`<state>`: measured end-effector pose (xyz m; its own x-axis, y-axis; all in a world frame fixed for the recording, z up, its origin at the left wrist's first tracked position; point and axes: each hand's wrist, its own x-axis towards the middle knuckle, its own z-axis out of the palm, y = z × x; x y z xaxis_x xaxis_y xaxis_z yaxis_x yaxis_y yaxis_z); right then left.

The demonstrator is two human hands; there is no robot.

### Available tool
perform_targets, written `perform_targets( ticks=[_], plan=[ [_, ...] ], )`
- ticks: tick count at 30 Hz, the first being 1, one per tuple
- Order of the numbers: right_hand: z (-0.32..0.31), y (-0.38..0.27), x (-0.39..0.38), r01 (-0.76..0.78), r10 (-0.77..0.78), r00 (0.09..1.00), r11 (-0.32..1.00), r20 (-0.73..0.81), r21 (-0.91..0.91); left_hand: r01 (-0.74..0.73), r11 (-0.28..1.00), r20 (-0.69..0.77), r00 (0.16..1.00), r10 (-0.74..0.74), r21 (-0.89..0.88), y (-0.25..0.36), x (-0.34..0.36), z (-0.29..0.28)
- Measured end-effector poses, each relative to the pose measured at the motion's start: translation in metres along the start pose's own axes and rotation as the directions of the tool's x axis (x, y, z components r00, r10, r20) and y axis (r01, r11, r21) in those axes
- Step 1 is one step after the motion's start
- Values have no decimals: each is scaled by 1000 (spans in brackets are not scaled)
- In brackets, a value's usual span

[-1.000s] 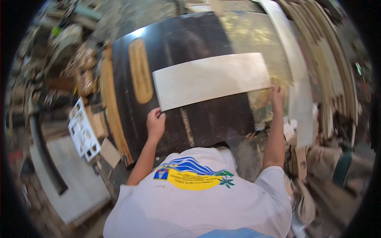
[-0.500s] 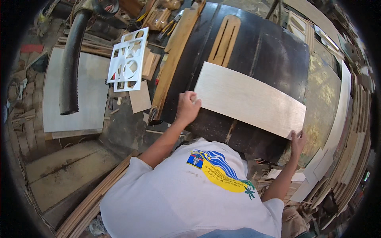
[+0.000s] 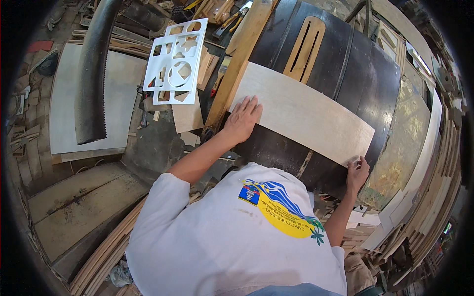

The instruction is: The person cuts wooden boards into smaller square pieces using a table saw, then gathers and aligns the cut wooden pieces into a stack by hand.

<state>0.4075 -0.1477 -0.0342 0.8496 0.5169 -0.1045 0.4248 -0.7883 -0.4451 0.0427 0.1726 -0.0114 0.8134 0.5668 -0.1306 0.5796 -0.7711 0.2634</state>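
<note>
A long pale plywood board (image 3: 306, 114) lies on the dark table of a saw bench (image 3: 276, 150). Its left end meets the wooden fence (image 3: 237, 74). My left hand (image 3: 243, 120) rests flat on the near left part of the board, fingers stretched out. At the near right corner, my right hand (image 3: 357, 173) pinches the board's edge between thumb and fingers. Beyond the board, a wooden insert with two dark slots (image 3: 305, 49) is set into the table; the board covers its near end.
A white template with cut-out shapes (image 3: 174, 61) stands left of the fence. Farther left, a dark curved handsaw (image 3: 93, 84) hangs in front of a large pale sheet (image 3: 118, 93). Stacked planks (image 3: 429, 197) line the right side; pliers (image 3: 232, 22) lie near the top.
The board has moved left against the fence and now lies flat on the table. My left hand has opened from gripping the corner to lying flat; my right hand stays at the right corner.
</note>
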Motion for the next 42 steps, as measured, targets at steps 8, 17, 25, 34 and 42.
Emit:
perform_targets(
  ticks=[8, 17, 25, 34, 42],
  plan=[
    [-2, -78, -24, 353, -324, 922, 929, 214, -115, -112, 993, 32, 993, 113, -47, -15, 9, -1],
    [60, -132, -25, 589, -578, 777, 807, 248, 36, -148, 988, -9, 989, 149, 50, -16, 19, 3],
    [64, -145, 18, 611, -598, 763, 791, 246, 29, -120, 991, -13, 993, 121, 57, -25, 62, -4],
    [69, -159, 80, 648, -633, 739, 762, 232, 14, -149, 986, -34, 988, 152, 78, -42, 126, -4],
    [73, -172, 132, 653, -638, 736, 758, 226, 13, -143, 988, -16, 989, 144, 54, -56, 180, -7]
  ],
)
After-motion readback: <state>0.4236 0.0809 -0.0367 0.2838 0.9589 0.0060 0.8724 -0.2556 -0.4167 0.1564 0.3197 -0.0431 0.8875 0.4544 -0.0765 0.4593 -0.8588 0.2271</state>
